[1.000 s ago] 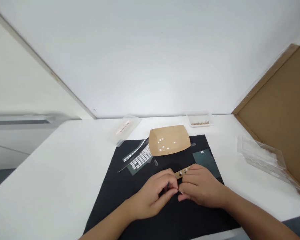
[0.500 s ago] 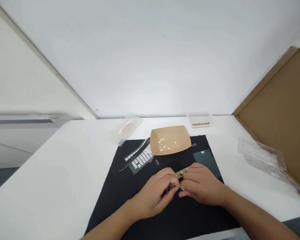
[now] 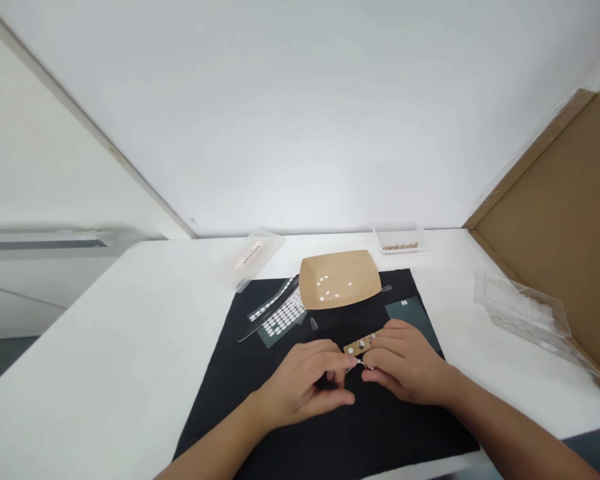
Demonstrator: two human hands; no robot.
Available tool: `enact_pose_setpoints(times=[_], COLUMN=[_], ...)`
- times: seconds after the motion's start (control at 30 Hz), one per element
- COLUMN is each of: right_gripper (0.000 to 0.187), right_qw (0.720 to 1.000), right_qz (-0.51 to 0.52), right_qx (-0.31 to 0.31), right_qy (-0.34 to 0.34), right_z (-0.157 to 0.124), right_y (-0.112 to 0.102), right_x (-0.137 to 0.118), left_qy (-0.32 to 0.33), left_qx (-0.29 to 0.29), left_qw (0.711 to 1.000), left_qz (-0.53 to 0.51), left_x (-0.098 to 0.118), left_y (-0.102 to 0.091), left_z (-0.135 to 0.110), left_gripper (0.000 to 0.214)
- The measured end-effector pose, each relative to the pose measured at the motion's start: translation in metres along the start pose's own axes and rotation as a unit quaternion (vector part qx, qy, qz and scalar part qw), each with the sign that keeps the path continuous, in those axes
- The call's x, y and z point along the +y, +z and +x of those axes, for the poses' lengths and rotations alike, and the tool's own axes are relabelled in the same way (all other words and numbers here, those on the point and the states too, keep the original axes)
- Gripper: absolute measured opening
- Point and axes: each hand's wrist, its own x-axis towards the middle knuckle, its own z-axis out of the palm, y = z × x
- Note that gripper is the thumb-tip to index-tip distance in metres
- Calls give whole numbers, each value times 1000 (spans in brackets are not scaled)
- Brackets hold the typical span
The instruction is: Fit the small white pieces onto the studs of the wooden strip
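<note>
My left hand is over the black mat, its thumb stretched away from the index finger and nothing gripped between them. Its index fingertip presses at a small white-topped metal piece. The fingers of my right hand are closed round the other end of that piece, partly hiding it. Just beyond the fingertips, a tan strip bearing a white dot and small metal pieces shows; its right end is covered by my right hand.
On the mat lie a tan paper tray with several white ovals, tweezers, sheets of white oval stickers, a clear nail tip and a dark green sheet. Plastic boxes stand behind and at right.
My left thumb has come away from the index finger, so the pinch has opened. More of the tan strip's left end now shows. My right hand has barely moved.
</note>
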Motion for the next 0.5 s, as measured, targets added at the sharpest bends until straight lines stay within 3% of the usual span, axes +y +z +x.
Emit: enact_pose_setpoints(times=[0.13,0.27,0.37,0.5], right_gripper=[26,21,19,12], right_qw=[1000,998,997,995], right_qz=[-3,-20,-31,-44], right_qx=[17,44,54,67], right_qy=[20,33,44,64], right_z=[1,2,2,-1], right_y=[-4,-8,-10,-11], right_x=[2,4,6,9], left_qy=[-4,-67,-86,-86], left_qx=[17,49,26,-20], left_qw=[987,938,914,912], left_qz=[159,338,395,402], left_x=[-5,-18,-33,-44], left_y=[-5,-16,-26,-29], left_z=[-1,-1,-2,-3], left_gripper=[29,26,24,18])
